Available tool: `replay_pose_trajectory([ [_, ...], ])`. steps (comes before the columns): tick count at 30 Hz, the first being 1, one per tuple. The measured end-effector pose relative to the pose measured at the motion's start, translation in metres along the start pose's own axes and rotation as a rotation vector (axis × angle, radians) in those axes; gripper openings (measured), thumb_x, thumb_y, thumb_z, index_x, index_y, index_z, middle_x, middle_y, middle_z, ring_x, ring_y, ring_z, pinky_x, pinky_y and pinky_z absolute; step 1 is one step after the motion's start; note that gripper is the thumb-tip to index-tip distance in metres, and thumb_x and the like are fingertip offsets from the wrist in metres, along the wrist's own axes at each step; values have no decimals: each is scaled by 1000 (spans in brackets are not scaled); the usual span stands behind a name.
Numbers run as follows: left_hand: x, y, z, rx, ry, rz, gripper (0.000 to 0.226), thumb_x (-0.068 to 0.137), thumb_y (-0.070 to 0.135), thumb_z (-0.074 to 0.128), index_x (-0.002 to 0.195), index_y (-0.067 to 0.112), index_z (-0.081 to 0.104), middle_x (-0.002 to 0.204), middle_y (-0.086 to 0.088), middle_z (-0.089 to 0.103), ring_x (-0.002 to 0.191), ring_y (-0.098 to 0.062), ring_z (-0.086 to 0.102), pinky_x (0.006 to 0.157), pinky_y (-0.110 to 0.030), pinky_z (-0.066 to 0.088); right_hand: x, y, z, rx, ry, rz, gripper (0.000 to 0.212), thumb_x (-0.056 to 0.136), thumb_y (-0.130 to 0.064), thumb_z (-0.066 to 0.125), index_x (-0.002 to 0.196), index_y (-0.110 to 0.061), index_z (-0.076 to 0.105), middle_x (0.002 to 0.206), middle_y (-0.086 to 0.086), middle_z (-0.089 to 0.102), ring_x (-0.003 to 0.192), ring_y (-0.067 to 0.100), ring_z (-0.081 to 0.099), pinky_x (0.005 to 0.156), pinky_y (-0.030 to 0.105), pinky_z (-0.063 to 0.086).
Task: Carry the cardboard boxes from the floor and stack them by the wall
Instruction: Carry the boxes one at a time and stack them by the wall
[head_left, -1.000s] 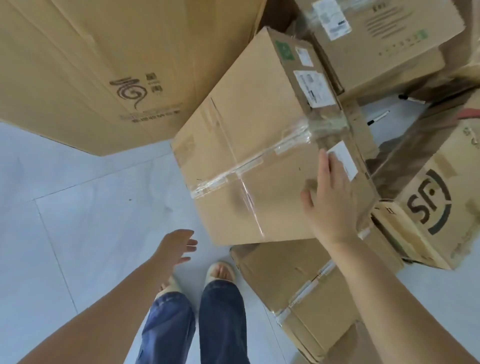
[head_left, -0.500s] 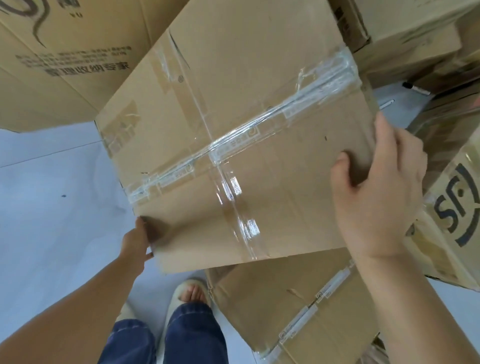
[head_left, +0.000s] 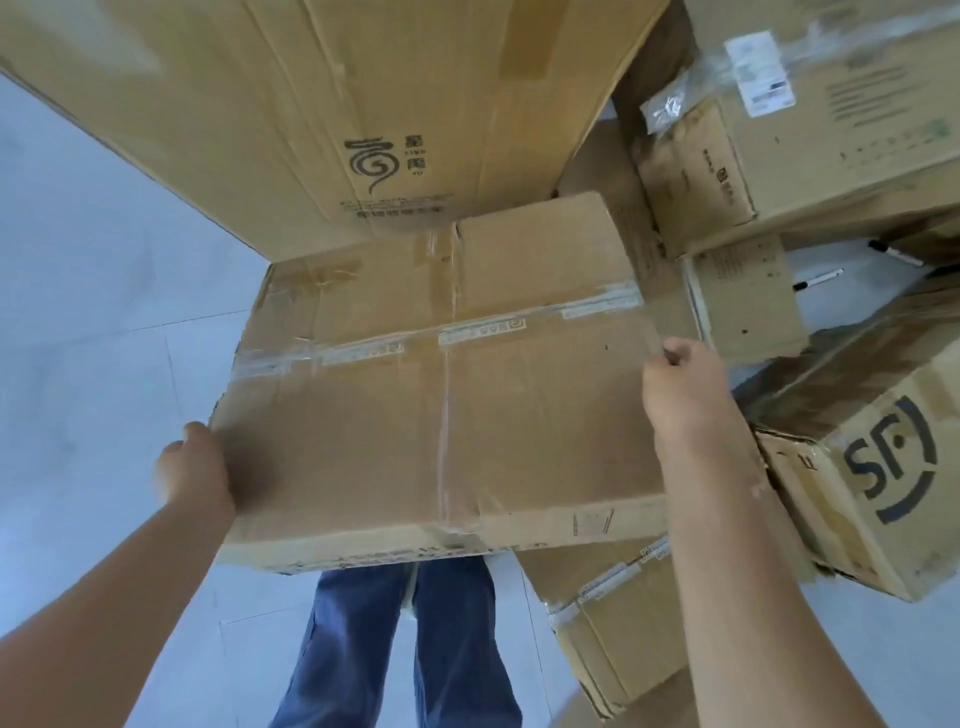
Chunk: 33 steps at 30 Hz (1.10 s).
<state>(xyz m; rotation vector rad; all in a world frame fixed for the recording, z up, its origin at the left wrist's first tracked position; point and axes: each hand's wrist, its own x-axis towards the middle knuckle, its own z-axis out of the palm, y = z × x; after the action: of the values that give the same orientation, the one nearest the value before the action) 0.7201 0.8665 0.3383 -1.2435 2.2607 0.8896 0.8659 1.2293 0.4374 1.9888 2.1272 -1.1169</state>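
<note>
Held box: a flat taped cardboard box (head_left: 441, 405) is held off the floor in front of the person, above the legs in blue trousers (head_left: 400, 644); it is sealed with clear tape crossing its top, so its contents cannot be seen.
Left hand: the left hand (head_left: 195, 470) grips the box's near left corner, fingers curled under its edge.
Right hand: the right hand (head_left: 680, 395) holds the right edge, fingers curled round the side.
Large box: a big carton with a swirl logo (head_left: 363, 130) stands at the far left, just beyond the held box; closed.
Box with the SF mark: a carton (head_left: 872, 488) sits to the right, its near corner torn; closed.
Low box: a taped box (head_left: 618, 623) lies on the floor at the near right, under the right forearm.
Far right boxes: labelled cartons (head_left: 831, 135) are piled there, all closed.
Floor: pale tiles (head_left: 93, 312), with two pens (head_left: 818, 279) lying at the far right.
</note>
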Motion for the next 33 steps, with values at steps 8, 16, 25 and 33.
replay_pose_trajectory([
  [8,-68,6,-187,-170,43,-64,17,80,32,34,66,22,31,71,1,26,62,-20,24,57,-32,17,-110,-50,-41,-18,-261,50,41,98,-13,43,138,-6,49,130,14,57,106,29,55,75,26,39],
  [16,-155,-32,-341,-508,123,-143,19,80,33,40,68,19,43,71,-1,35,70,-24,32,56,-33,20,-212,-110,-91,63,-334,-111,39,98,-12,44,136,-3,48,142,14,49,129,32,45,101,39,35],
  [25,-201,-154,-448,-876,359,-294,24,89,25,42,65,24,42,68,3,35,57,-14,29,51,-30,30,-331,-157,-52,138,-494,-270,32,97,-11,45,126,-9,59,125,6,58,113,25,52,97,41,39],
  [33,-184,-282,-538,-1264,522,-581,34,81,22,38,93,30,69,76,14,56,64,-10,43,55,-27,32,-472,-161,31,77,-726,-411,16,89,-8,47,84,-18,58,88,4,56,82,21,50,80,36,42],
])
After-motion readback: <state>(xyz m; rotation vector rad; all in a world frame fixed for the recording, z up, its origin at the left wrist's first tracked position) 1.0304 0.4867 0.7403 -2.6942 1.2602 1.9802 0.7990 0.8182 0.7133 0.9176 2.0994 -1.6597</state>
